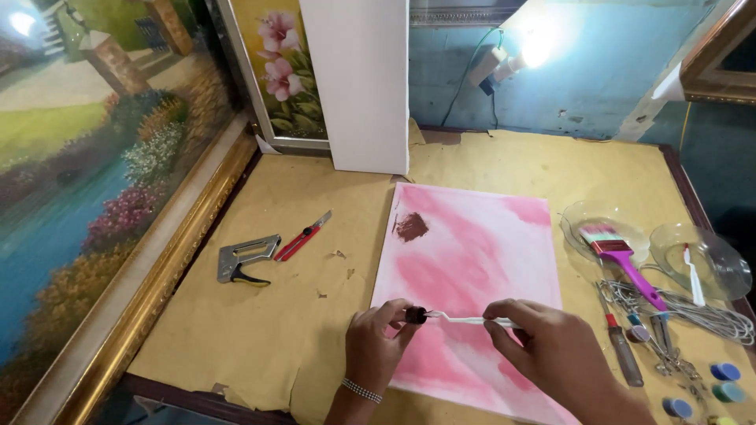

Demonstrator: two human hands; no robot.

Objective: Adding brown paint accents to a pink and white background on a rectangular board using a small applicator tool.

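A canvas painted in pink and white lies flat on the table, with a dab of brown paint near its upper left corner. My left hand pinches a small dark paint pot over the canvas's lower left edge. My right hand holds a thin white plastic palette knife, its tip at the mouth of the pot. A beaded bracelet circles my left wrist.
A metal staple gun and a red utility knife lie left of the canvas. To the right are two clear dishes, a purple-handled flat brush, several tools, coiled cord and small paint pots. Framed paintings lean at left and back.
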